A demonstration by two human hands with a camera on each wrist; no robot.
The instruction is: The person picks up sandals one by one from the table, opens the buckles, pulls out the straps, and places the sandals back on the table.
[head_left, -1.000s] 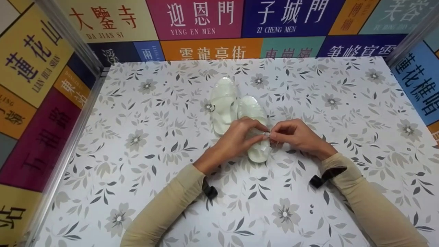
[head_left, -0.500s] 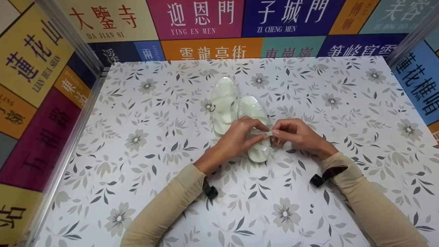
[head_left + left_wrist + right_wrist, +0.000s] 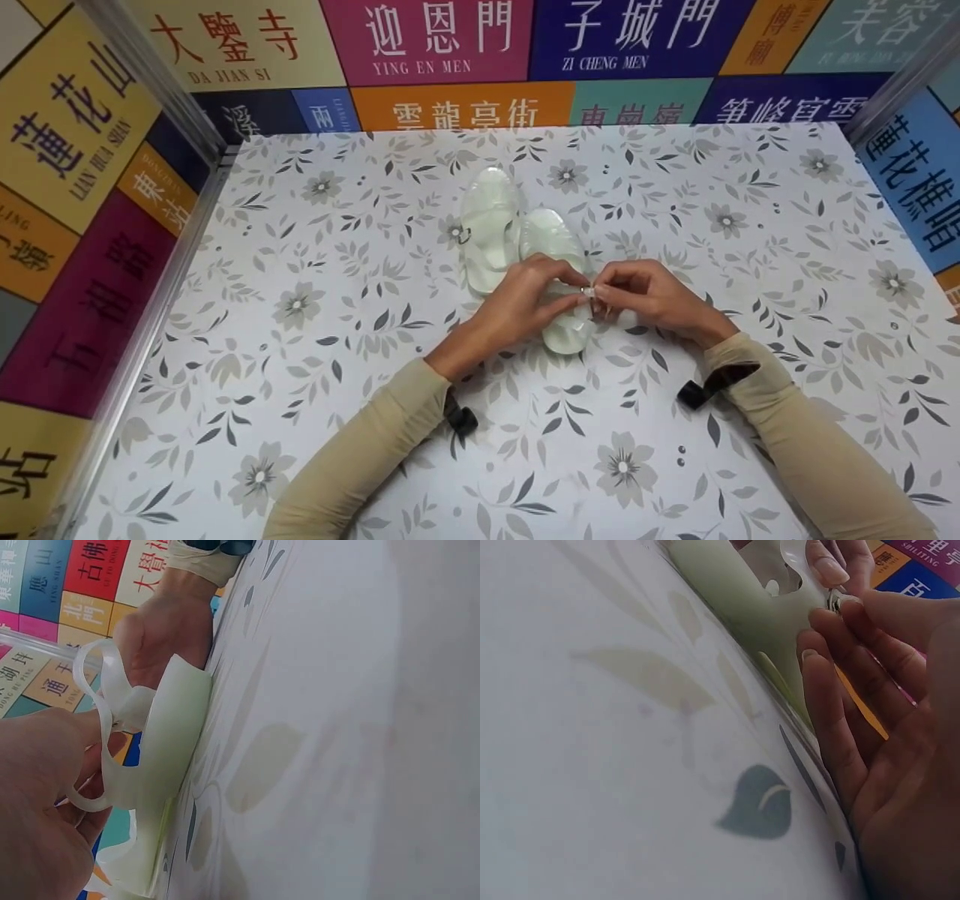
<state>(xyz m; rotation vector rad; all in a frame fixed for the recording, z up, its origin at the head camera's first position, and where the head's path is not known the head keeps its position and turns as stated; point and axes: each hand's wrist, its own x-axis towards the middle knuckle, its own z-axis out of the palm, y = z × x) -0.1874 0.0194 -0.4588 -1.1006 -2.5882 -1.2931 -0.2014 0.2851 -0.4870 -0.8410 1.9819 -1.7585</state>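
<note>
Two pale green, glossy sandals lie side by side in the head view. The left hand [image 3: 510, 300] reaches over the right sandal [image 3: 553, 238] and pinches its strap at a small metal buckle [image 3: 834, 601], between thumb and index finger. Just to the right, the right hand [image 3: 649, 291] pinches the clear strap end [image 3: 589, 292] between thumb and fingertips, its other fingers curled below. In the left wrist view the sandal's strap [image 3: 112, 671] arches up from the sole. Fingertips partly cover the buckle. Beside them, the left sandal [image 3: 491, 206] is untouched, with its own buckle showing.
A white table cover [image 3: 360, 435] with grey flowers and leaves lies under everything. Colourful panels with lettering [image 3: 439, 45] stand behind and at both sides. Black bands with small black pieces [image 3: 694, 394] sit on both wrists over beige sleeves [image 3: 367, 442].
The right hand's fingertips have shifted slightly right, and a bit of clear strap now shows between the two hands. The left hand and both sandals stay where they were.
</note>
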